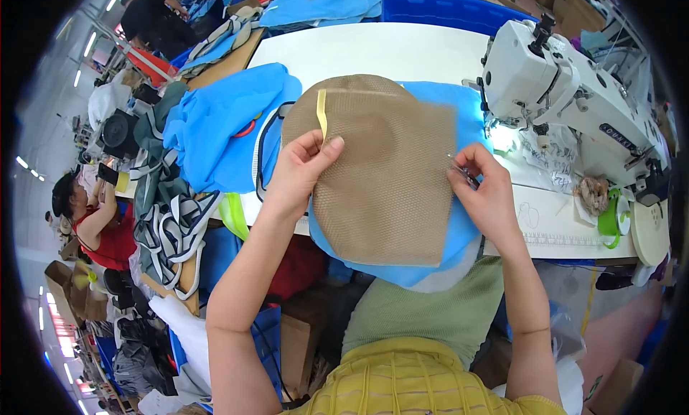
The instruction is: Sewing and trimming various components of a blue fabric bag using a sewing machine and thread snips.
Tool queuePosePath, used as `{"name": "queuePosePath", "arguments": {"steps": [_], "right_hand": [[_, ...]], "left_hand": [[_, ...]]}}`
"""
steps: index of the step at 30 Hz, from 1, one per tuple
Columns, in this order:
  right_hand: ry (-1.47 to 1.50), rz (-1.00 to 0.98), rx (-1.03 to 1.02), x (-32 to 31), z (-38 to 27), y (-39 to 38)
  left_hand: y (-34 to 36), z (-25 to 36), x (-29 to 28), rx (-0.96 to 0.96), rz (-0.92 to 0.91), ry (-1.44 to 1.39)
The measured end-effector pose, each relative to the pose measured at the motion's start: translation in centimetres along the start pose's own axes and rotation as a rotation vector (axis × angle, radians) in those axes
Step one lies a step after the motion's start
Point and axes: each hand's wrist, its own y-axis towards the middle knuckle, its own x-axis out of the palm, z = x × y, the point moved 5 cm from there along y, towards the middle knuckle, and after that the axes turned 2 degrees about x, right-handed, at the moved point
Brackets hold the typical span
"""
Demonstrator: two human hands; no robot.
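Observation:
A brown mesh fabric panel with a rounded top lies spread before me, partly over the white table and partly over my lap. Blue fabric shows beneath it. My left hand is closed in a pinch on the panel's left side, at the lower end of a yellow strip. At the panel's right edge, my right hand is closed around small metal thread snips. Whether its fingers also grip the mesh is hidden.
A white sewing machine with its lamp lit stands at the right. Blue fabric pieces and striped straps are heaped at the left. A green tape dispenser sits near the right edge. Co-workers are at the far left.

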Motion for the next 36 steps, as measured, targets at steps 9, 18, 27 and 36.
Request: {"name": "queuePosePath", "arguments": {"steps": [9,18,27,36], "right_hand": [[-0.188,0.309,-0.244,-2.7,-3.2,-3.1],[0.156,-0.235,-0.274,-1.7,-8.0,-0.8],[0.356,-0.028,-0.122,-0.2,-5.1,-1.4],[0.517,-0.266,0.223,-1.5,-1.7,-1.4]], "left_hand": [[-0.8,5.2,1.1,-0.137,-0.295,-0.034],[-4.5,6.2,7.2,-0.173,-0.828,0.047],[-5.7,4.6,5.7,-0.256,-0.75,0.07],[-4.8,4.4,1.6,-0.138,-0.448,0.258]]}}
